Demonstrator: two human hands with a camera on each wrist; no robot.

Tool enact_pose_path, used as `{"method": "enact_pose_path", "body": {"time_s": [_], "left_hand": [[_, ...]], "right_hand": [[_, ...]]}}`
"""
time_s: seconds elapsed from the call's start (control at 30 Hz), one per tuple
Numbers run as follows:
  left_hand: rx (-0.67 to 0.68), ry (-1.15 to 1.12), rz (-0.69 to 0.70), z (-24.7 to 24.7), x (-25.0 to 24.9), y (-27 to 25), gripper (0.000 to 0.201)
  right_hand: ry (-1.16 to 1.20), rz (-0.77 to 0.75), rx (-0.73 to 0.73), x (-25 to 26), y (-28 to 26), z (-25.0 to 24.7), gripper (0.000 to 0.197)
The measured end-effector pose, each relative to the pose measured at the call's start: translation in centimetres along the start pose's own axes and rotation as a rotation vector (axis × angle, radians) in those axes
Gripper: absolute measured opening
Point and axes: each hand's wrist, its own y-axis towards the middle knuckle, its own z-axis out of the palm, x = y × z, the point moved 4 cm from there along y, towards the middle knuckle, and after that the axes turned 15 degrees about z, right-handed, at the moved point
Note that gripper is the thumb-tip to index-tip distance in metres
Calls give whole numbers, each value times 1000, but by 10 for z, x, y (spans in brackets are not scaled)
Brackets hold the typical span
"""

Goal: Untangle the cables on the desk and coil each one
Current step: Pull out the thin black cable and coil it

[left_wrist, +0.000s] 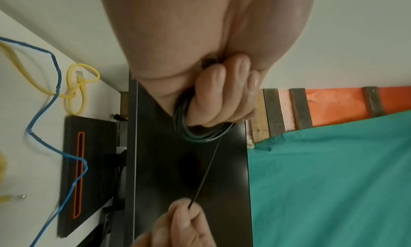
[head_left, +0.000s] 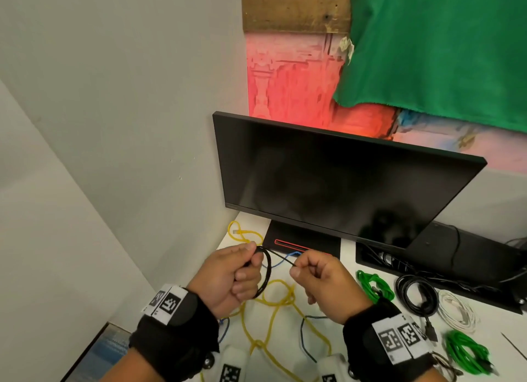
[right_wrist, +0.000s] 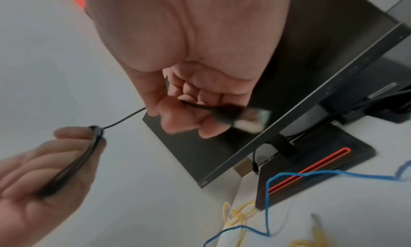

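My left hand (head_left: 242, 270) grips a small coil of thin black cable (head_left: 265, 276) above the desk; the coil (left_wrist: 195, 136) loops round its curled fingers. A taut strand runs from the coil to my right hand (head_left: 308, 273), which pinches the cable's free end between thumb and forefinger. The plug end (right_wrist: 244, 117) dangles blurred below the right palm. Beneath both hands a yellow cable (head_left: 273, 304) and a blue cable (head_left: 288, 257) lie tangled on the white desk (head_left: 370, 267).
A dark monitor (head_left: 336, 188) on a black stand (head_left: 302, 245) stands just behind my hands. To the right lie coiled cables: green (head_left: 373, 286), black (head_left: 416, 296), white (head_left: 456, 310), and another green (head_left: 467, 353). A wall closes off the left side.
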Motion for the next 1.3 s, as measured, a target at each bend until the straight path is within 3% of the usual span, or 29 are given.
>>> {"method": "enact_pose_path", "body": {"time_s": [0.1,0.27,0.4,0.53,0.63,0.73,0.87,1.13,1.2,1.3], "left_hand": [[-26,-13,7,-10,-10,2,28],[51,-48,-76,-7,-6,-1,28],[30,-63,-76,1,2,0,32],[-67,-70,30,-4,-8,6,31],[-72,-40,23,-11,-16,6,33],[3,-50,-54,-7,-12,1,31],[26,-108,-140,1,1,-4,31],[11,-150,-158,6,2,-5,34],[-1,-138,-154,6,2,-5,35],[-24,-49,-121,6,3,-5,33]], "right_hand": [[-6,45,-50,-9,0,-16,16],[-443,138,-185,-19,3,-14,26],[-187,164,-28,-11,2,10,28],[-373,225,145,-16,-4,32,22],[-496,170,30,-16,-2,30,21],[-99,180,-120,-4,4,18,23],[453,257,7,12,9,25,14],[802,357,175,18,4,43,10],[795,371,236,19,2,49,10],[695,358,312,20,-1,53,25]]}}
